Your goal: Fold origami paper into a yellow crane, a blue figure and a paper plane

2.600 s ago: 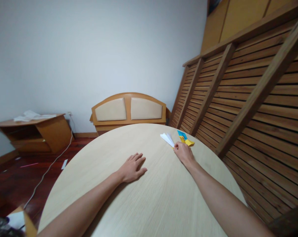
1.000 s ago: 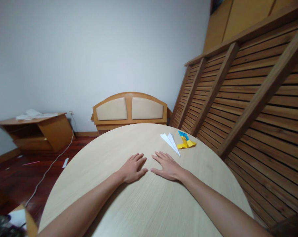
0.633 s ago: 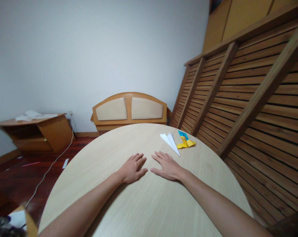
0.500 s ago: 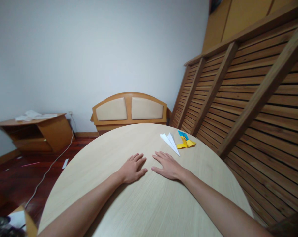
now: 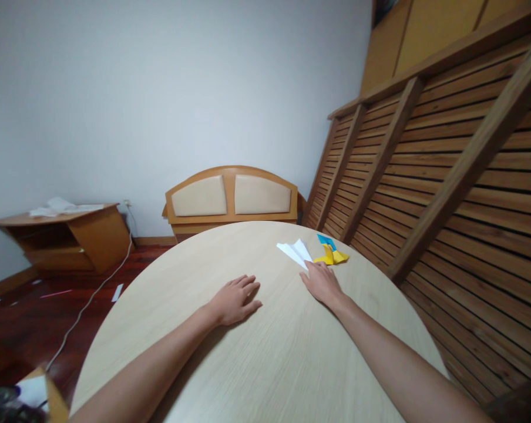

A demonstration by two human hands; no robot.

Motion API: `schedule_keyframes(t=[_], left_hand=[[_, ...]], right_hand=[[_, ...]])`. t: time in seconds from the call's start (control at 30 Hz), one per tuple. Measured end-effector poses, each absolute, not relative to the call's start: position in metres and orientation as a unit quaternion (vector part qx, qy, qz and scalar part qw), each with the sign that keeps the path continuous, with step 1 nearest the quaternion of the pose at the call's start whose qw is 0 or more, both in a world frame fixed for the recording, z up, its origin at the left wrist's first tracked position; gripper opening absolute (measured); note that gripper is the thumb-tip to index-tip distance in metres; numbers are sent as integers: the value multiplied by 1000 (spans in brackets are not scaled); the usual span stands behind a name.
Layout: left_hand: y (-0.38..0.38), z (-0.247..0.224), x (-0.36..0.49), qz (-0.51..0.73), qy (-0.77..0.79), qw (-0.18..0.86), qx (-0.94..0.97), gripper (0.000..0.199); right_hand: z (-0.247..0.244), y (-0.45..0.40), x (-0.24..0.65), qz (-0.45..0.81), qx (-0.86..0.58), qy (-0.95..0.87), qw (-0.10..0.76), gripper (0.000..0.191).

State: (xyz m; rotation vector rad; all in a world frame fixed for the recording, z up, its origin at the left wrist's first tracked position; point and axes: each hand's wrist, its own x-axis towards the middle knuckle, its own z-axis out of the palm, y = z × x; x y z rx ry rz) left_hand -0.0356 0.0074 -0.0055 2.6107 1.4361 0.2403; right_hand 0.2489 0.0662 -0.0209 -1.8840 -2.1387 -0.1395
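A white folded paper airplane [image 5: 297,251] lies toward the far right of the round wooden table [image 5: 265,364], its wings spread to the back left. My right hand [image 5: 322,283] is at its nose, with bent fingers covering the tip and the thumb a little to the left. The exact hold at the tip is hidden. Just behind those fingers sits a yellow and blue folded paper piece [image 5: 331,252]. My left hand [image 5: 235,301] rests palm down on the tabletop, fingers stretched out and holding nothing.
A bed headboard [image 5: 232,197] stands beyond the table. Wooden slatted panels [image 5: 424,176] lean along the right side. To the left are a low cabinet [image 5: 71,235] with papers on top, a cable [image 5: 87,308] on the floor, and a box [image 5: 51,396] at the lower left.
My right hand has moved right and forward from the bare tabletop to the paper airplane's nose. The airplane has shifted slightly left and its wings look wider. My left hand has stayed put.
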Motion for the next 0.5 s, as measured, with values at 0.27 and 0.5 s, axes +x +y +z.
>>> schedule_keyframes(t=[0.27,0.5], left_hand=[[-5,68,-73,177,496,184,830,54],[-86,97,-185,539,569,-7,621,41]], right_hand=[[-17,64,244,-32,-599,-783,165,29],[-23,82,248,-46,-628,-762,151,30]])
